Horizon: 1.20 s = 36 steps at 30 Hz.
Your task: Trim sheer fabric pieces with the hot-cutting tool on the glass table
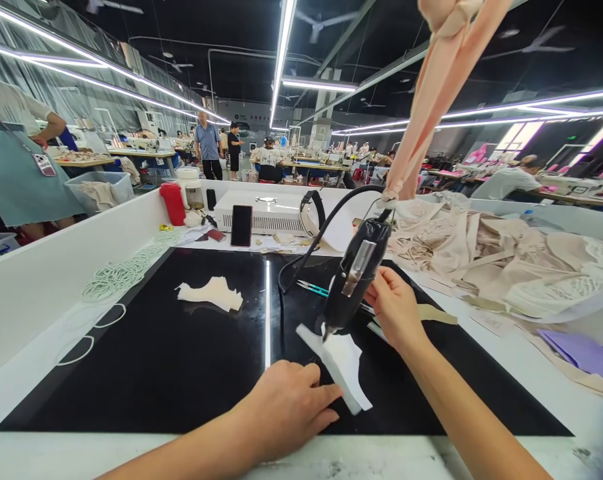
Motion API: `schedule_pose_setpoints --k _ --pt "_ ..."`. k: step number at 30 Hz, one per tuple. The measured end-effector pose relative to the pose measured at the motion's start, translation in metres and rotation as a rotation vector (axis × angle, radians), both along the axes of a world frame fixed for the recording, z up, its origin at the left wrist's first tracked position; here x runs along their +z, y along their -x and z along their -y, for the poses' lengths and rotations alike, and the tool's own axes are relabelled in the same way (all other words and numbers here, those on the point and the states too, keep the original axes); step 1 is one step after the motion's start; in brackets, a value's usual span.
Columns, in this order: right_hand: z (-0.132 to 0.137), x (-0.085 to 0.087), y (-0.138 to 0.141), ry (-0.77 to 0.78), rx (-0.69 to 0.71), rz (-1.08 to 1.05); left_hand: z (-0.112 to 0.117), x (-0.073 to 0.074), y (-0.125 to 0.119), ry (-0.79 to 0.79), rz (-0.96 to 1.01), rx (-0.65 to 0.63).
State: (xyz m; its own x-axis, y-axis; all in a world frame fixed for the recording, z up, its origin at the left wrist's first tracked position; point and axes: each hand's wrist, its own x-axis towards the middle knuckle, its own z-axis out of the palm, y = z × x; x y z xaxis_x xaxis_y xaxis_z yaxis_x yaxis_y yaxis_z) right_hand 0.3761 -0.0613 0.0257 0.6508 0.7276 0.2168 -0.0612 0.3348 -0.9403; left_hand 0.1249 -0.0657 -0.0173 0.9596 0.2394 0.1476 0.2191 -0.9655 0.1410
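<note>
My left hand [294, 407] presses its index fingertip on a narrow pale strip [334, 373]. Its thumb is held a little apart below and nothing is gripped. Against the strip lies a white fabric piece [345, 357] with a curved edge. A black corded hand tool [348, 280], its tip pointing down, touches down near the top of the white piece. My right hand [394, 303] is closed at the tool's right side, its fingertips partly hidden behind the body. Teal-handled thread snips [316, 288] lie behind the tool. Stacked cream fabric pieces [211, 293] rest to the left.
Knotted peach fabric [426, 100] suspends the tool above the black mat [181, 373]. Beige garments [506, 253] are heaped at right, with purple fabric [581, 353] nearer. Pale green elastic loops [126, 267] lie left. A white box [266, 213] and phone [242, 225] stand behind.
</note>
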Motion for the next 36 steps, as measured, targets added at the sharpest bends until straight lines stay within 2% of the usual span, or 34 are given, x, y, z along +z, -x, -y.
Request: schedule_pose_setpoints --k 5,8,11,14,17,20,23,26,30,33,36 --pt "0.008 0.019 -0.003 -0.175 -0.091 -0.010 0.001 0.001 -0.002 0.016 -0.010 0.012" --pt "0.027 0.028 0.003 -0.239 -0.121 -0.015 0.000 -0.001 -0.002 0.034 0.009 0.022" --pt "0.052 0.035 0.017 -0.228 -0.087 -0.016 -0.004 -0.001 0.000 0.119 0.059 0.023" --pt "0.076 0.036 0.038 -0.172 -0.005 0.002 -0.009 0.003 0.007 0.365 0.111 0.022" --pt "0.092 0.031 0.061 -0.140 0.109 0.025 -0.014 0.008 0.018 0.786 0.228 0.123" --pt "0.099 0.019 0.084 -0.104 0.244 0.037 -0.017 0.013 0.027 1.170 0.381 0.226" --pt "0.100 0.005 0.107 -0.011 0.319 -0.004 -0.017 0.017 0.035 1.383 0.459 0.259" --pt "0.098 -0.006 0.124 0.069 0.401 -0.057 -0.015 0.021 0.043 1.528 0.506 0.310" --pt "0.093 -0.017 0.128 0.195 0.442 0.044 -0.016 0.026 0.059 1.549 0.552 0.384" --pt "0.091 -0.028 0.125 0.292 0.422 0.202 -0.021 0.031 0.076 1.480 0.535 0.454" --pt "0.088 -0.040 0.127 0.344 0.402 0.187 -0.026 0.037 0.092 1.385 0.466 0.530"
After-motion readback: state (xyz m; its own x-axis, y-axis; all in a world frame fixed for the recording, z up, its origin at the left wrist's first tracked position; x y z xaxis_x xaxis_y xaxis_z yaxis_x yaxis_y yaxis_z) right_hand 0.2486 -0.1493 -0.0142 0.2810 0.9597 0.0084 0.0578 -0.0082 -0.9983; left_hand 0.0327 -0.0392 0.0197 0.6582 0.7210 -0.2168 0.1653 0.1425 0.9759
